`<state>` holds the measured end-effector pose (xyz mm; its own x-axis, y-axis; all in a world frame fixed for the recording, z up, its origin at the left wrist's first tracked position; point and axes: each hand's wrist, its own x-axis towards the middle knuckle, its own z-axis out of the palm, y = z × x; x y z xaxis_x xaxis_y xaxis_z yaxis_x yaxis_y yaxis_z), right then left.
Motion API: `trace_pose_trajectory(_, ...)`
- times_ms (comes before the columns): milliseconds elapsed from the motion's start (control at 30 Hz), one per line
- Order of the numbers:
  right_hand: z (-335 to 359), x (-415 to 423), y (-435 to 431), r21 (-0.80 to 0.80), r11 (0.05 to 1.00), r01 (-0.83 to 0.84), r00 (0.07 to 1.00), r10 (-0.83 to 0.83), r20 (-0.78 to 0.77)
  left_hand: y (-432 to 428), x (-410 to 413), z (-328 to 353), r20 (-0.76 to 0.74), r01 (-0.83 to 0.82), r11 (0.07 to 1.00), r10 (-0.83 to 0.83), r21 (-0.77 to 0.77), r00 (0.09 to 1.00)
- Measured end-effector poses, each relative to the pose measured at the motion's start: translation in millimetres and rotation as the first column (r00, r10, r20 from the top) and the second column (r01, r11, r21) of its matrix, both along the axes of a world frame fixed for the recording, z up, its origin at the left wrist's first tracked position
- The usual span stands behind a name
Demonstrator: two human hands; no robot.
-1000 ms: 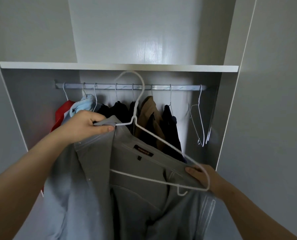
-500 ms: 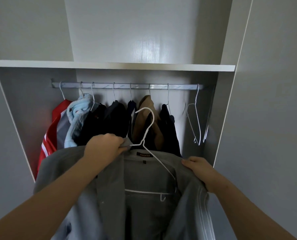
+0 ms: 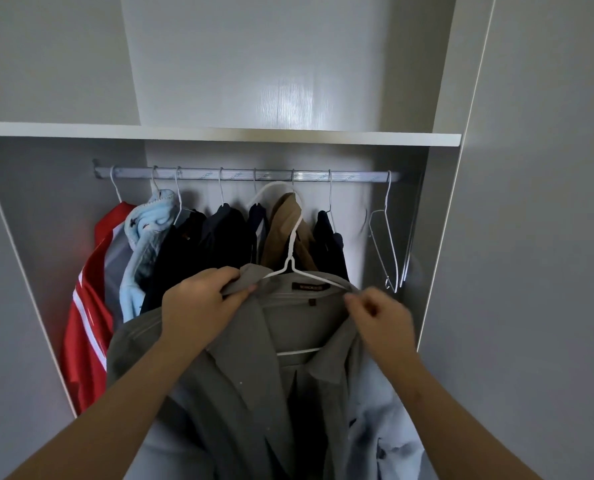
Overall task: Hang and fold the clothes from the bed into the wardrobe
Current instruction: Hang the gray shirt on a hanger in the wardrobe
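A grey shirt (image 3: pixel 254 375) sits on a white wire hanger (image 3: pixel 291 261) in front of the open wardrobe. The hanger's hook points up, just below the metal rail (image 3: pixel 357 176). My left hand (image 3: pixel 198 299) grips the shirt's collar and left shoulder beside the hanger's neck. My right hand (image 3: pixel 382 317) pinches the collar edge at the hanger's right arm. Its image is blurred. The shirt's lower part hangs down between my forearms.
Several garments hang on the rail: a red jacket (image 3: pixel 84 323), a light blue fleece (image 3: pixel 143 244), dark clothes (image 3: pixel 216 244) and a tan one (image 3: pixel 281 230). Empty wire hangers (image 3: pixel 387 251) hang at the rail's right end. A white shelf (image 3: pixel 219 133) runs above.
The hanger and shirt have risen toward the rail and straightened. My right hand moved from the shirt's right shoulder up to the collar. My left hand kept its hold.
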<state>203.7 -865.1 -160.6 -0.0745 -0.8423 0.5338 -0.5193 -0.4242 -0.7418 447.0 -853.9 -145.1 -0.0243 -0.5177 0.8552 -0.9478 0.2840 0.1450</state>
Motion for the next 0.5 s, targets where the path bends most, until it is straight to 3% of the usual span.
trace_pose_trajectory(67,5,-6,-5,-0.194,0.954,0.228,0.974,-0.224,0.046,2,0,-1,-0.060,0.037,0.999,-0.037,0.005,0.998)
trace_pose_trajectory(133,8,-11,-12,-0.066,0.971,0.229,0.966,-0.235,-0.109,4,-2,-1,-0.102,0.079,0.997,-0.077,0.015,0.992)
trace_pose_trajectory(200,5,-14,-14,0.122,0.984,0.129,0.960,-0.093,-0.264,6,-3,-2,-0.112,0.103,0.994,-0.100,0.022,0.989)
trace_pose_trajectory(267,3,-13,-9,0.219,0.974,0.065,0.970,-0.011,-0.241,7,-7,0,-0.087,0.095,0.994,-0.089,0.060,0.992)
trace_pose_trajectory(367,-2,-10,-6,0.207,0.968,0.140,0.953,-0.075,-0.292,2,-10,1,-0.058,0.066,0.981,-0.057,0.180,0.997)
trace_pose_trajectory(500,-10,-11,-8,0.255,0.943,0.212,0.945,-0.132,-0.299,-8,-4,5,0.186,-0.145,0.980,0.119,0.134,0.975)
